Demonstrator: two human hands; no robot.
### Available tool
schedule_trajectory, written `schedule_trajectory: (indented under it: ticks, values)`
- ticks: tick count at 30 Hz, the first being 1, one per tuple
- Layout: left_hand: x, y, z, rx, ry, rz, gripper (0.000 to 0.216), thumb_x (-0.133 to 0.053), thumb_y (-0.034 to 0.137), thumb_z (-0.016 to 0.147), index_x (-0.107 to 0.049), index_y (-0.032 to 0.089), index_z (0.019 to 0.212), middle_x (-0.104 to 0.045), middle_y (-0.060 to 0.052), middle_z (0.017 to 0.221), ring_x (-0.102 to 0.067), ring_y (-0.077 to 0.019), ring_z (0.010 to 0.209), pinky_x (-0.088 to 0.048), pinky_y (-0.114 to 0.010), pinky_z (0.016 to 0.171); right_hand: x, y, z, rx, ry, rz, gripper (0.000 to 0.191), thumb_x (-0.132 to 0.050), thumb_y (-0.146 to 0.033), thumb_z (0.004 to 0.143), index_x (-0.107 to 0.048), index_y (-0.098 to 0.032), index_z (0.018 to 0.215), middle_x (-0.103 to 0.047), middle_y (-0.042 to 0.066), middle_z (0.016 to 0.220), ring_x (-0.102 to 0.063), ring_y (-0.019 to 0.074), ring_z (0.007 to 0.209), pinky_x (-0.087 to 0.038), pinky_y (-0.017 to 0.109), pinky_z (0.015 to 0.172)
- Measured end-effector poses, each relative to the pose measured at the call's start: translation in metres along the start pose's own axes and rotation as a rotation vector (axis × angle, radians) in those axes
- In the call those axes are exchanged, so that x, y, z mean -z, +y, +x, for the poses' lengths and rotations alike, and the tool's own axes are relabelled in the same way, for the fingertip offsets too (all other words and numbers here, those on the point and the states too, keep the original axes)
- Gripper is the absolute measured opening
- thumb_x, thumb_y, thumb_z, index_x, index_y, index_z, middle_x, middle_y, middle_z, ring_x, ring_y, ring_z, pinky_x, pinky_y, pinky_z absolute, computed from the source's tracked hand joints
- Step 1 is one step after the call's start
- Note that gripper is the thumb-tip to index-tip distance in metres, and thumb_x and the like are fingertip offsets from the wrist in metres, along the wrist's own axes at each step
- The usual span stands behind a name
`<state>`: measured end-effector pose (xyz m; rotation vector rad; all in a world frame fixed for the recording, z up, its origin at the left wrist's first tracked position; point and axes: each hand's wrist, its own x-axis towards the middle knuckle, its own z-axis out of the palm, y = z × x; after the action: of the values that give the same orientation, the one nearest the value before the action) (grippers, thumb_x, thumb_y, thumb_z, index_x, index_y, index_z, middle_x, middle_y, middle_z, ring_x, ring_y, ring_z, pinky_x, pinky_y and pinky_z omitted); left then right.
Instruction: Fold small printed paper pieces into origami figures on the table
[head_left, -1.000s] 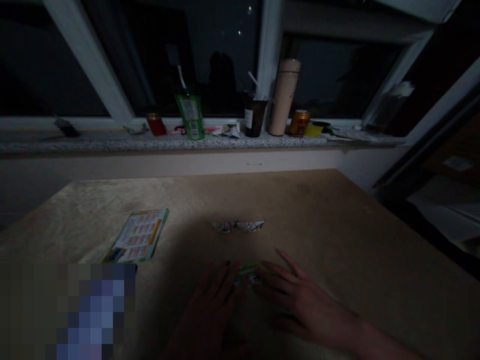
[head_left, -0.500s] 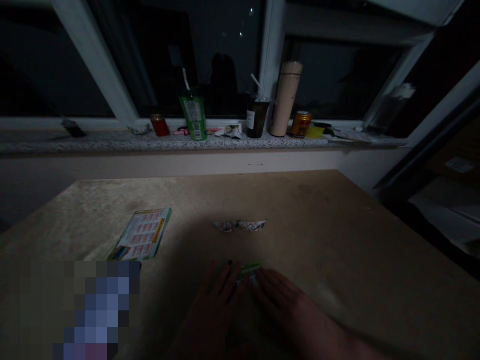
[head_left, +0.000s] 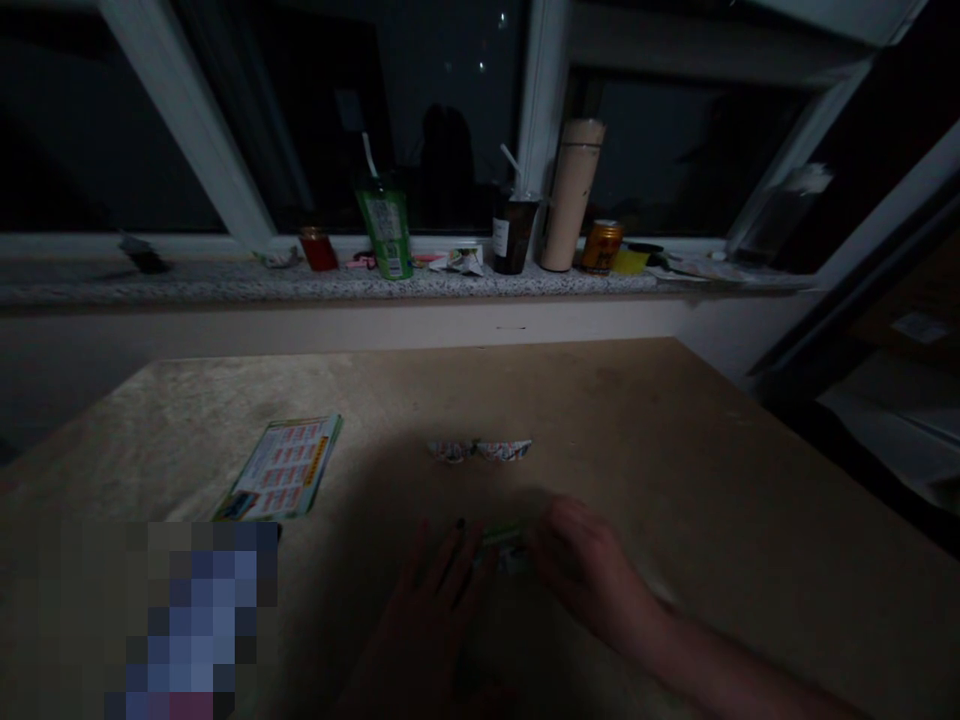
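A small folded piece of green-and-white printed paper [head_left: 504,542] lies on the table in front of me. My left hand [head_left: 435,595] rests flat with its fingers apart, its fingertips against the paper's left end. At the right end, my right hand [head_left: 585,555] has its fingers curled together and seems to pinch the paper's edge; the fingertips are partly hidden in shadow. Farther off lies a strip of folded printed paper [head_left: 504,451], made up of two flat halves side by side.
The brown table [head_left: 622,420] reaches a granite windowsill [head_left: 450,288]. On the sill stand a green cup [head_left: 388,235], a dark cup [head_left: 511,238], a tall flask [head_left: 574,195] and an orange can [head_left: 602,247]. A printed card [head_left: 285,465] lies at left, beside a blurred-out patch [head_left: 202,610].
My right hand has lifted from lying flat and shifted right, its fingers now curled at the paper's right end. More of the paper shows. My left hand has stayed put.
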<state>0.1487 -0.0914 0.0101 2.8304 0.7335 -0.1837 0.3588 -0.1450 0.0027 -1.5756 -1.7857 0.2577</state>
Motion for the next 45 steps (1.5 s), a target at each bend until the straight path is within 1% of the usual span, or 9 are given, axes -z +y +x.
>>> schedule_trajectory:
  ticks: [3, 6, 10, 20, 23, 26, 29, 34, 45]
  values:
    - [0.001, 0.000, 0.000, 0.009, -0.005, 0.006, 0.083, -0.052, 0.065, 0.081, -0.029, 0.017, 0.145, -0.022, -0.014, 0.151, -0.018, -0.0358, 0.138, -0.013, -0.061, 0.108, 0.000, -0.002, 0.012, 0.074, -0.282, 0.175, 0.033, -0.041, -0.026, 0.092, -0.048, -0.018, 0.060, -0.046, -0.002, 0.058, -0.039, 0.0111, 0.053, -0.036, 0.024, 0.052]
    - [0.001, 0.000, 0.000, 0.006, -0.002, 0.007, 0.081, -0.051, 0.064, 0.082, -0.028, 0.017, 0.145, -0.022, -0.015, 0.151, -0.019, -0.0359, 0.137, -0.014, -0.061, 0.108, -0.006, -0.006, 0.019, -0.043, -0.512, 0.616, 0.043, -0.038, -0.041, 0.093, -0.038, -0.019, 0.056, -0.031, -0.005, 0.053, -0.028, 0.0091, 0.049, -0.029, 0.022, 0.047]
    - [0.002, 0.001, 0.000, 0.014, 0.014, 0.012, 0.081, -0.052, 0.064, 0.081, -0.030, 0.019, 0.145, -0.023, -0.014, 0.151, -0.020, -0.0372, 0.137, -0.015, -0.061, 0.108, -0.023, -0.002, 0.020, -0.252, -0.536, 0.879, 0.044, -0.040, -0.047, 0.090, -0.034, -0.019, 0.055, -0.028, -0.006, 0.052, -0.023, 0.0076, 0.049, -0.023, 0.021, 0.043]
    - [0.002, 0.000, 0.001, 0.009, 0.016, -0.023, 0.082, -0.057, 0.062, 0.079, -0.033, 0.017, 0.144, -0.025, -0.015, 0.150, -0.020, -0.0376, 0.137, -0.014, -0.062, 0.108, -0.034, 0.001, 0.031, -0.287, -0.687, 0.586, 0.044, -0.038, -0.032, 0.094, -0.042, -0.017, 0.053, -0.032, -0.006, 0.050, -0.027, 0.0078, 0.048, -0.023, 0.020, 0.041]
    - [0.003, 0.000, 0.001, 0.015, -0.013, -0.038, 0.083, -0.056, 0.062, 0.080, -0.028, 0.019, 0.146, -0.023, -0.015, 0.151, -0.019, -0.0368, 0.137, -0.012, -0.062, 0.108, -0.013, -0.002, 0.026, -0.075, -0.504, 0.467, 0.037, -0.038, -0.034, 0.095, -0.057, -0.016, 0.068, -0.049, -0.002, 0.061, -0.043, 0.0106, 0.056, -0.039, 0.022, 0.052]
    - [0.003, 0.000, 0.002, 0.014, -0.049, -0.054, 0.083, -0.050, 0.065, 0.082, -0.024, 0.019, 0.147, -0.022, -0.015, 0.151, -0.016, -0.0356, 0.138, -0.008, -0.062, 0.108, 0.010, -0.003, 0.015, 0.185, -0.408, 0.150, 0.022, -0.048, -0.029, 0.092, -0.062, -0.018, 0.106, -0.064, 0.006, 0.096, -0.056, 0.0187, 0.093, -0.043, 0.035, 0.087]
    - [0.001, -0.001, 0.004, 0.005, -0.076, -0.057, 0.084, -0.046, 0.068, 0.082, -0.026, 0.017, 0.146, -0.020, -0.016, 0.151, -0.014, -0.0357, 0.139, -0.007, -0.063, 0.108, 0.026, 0.000, 0.003, 0.325, -0.502, -0.042, 0.042, -0.052, -0.030, 0.089, -0.050, -0.020, 0.130, -0.054, 0.009, 0.129, -0.043, 0.0232, 0.124, -0.026, 0.045, 0.108]
    - [0.000, 0.000, 0.003, 0.006, -0.039, -0.039, 0.085, -0.044, 0.071, 0.082, -0.027, 0.017, 0.145, -0.020, -0.015, 0.151, -0.017, -0.0348, 0.138, -0.008, -0.062, 0.109, 0.030, 0.007, -0.011, 0.353, -0.616, -0.205, 0.064, -0.060, -0.038, 0.084, -0.036, -0.024, 0.141, -0.031, 0.010, 0.149, -0.021, 0.0300, 0.139, -0.010, 0.058, 0.112]
    - [-0.001, -0.001, 0.002, 0.019, -0.033, -0.029, 0.086, -0.053, 0.067, 0.080, -0.024, 0.021, 0.146, -0.016, -0.014, 0.153, -0.014, -0.0363, 0.139, -0.009, -0.063, 0.108, 0.029, 0.014, -0.020, 0.325, -0.474, -0.300, 0.054, -0.061, -0.033, 0.085, -0.046, -0.025, 0.136, -0.025, 0.008, 0.152, -0.016, 0.0304, 0.140, -0.012, 0.060, 0.111]
